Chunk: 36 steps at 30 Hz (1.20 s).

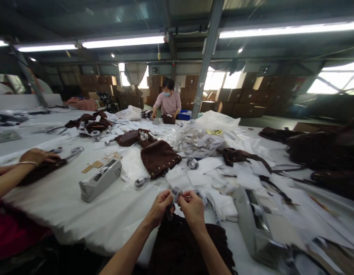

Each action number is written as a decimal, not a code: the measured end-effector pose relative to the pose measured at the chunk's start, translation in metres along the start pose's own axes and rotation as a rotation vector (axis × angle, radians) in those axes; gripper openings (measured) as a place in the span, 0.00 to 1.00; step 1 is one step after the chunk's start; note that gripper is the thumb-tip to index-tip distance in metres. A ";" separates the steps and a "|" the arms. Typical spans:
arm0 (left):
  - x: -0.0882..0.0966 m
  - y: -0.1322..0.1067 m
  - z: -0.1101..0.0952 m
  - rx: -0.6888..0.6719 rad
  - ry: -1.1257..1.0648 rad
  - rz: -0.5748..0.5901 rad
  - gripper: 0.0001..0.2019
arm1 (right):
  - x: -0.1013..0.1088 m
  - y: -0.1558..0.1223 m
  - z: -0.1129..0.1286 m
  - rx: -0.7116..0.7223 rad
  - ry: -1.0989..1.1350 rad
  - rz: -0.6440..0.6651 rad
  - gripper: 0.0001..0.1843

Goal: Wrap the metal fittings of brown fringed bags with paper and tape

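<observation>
Tabletop (pixel 65 214) spread around the two hands (pixel 192 209)
A small piece (pixel 176 192) sits between the hands, above the near bag (pixel 188 248); one tape dispenser (pixel 101 182) stands to their left, a second dispenser (pixel 253 225) to their right. Beyond them lies a middle bag (pixel 159 157), with a ring-shaped coil (pixel 192 163) just right of it and paper sheets (pixel 207 170) further right. Behind the sheets rises a plastic-covered heap (pixel 197 142), and more bags (pixel 317 151) pile up at far right. At the left edge, a co-worker's hand (pixel 36 156) rests on another bag (pixel 41 172). Across the tabletop is a person (pixel 168 102), with stacked cartons (pixel 242 100) behind.
</observation>
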<state>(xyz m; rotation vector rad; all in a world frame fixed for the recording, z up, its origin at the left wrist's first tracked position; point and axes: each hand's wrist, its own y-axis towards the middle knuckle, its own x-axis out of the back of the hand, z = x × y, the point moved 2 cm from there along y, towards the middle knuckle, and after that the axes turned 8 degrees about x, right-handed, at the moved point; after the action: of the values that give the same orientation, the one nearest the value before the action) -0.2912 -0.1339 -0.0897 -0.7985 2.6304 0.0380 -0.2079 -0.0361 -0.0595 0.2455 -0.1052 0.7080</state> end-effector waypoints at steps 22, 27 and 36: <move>-0.002 -0.006 -0.005 -0.046 -0.034 -0.086 0.27 | -0.015 -0.030 -0.003 -0.037 0.279 0.363 0.34; -0.003 -0.003 -0.020 0.022 0.062 0.102 0.38 | -0.014 -0.032 0.002 -0.100 0.372 0.466 0.35; -0.006 0.004 0.005 0.014 0.042 -0.036 0.43 | -0.023 -0.025 -0.002 -0.146 0.312 0.386 0.22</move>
<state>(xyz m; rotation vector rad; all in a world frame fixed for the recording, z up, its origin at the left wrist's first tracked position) -0.2871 -0.1268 -0.0929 -0.8511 2.6515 -0.0065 -0.2087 -0.0687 -0.0703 -0.0297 0.0966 1.1085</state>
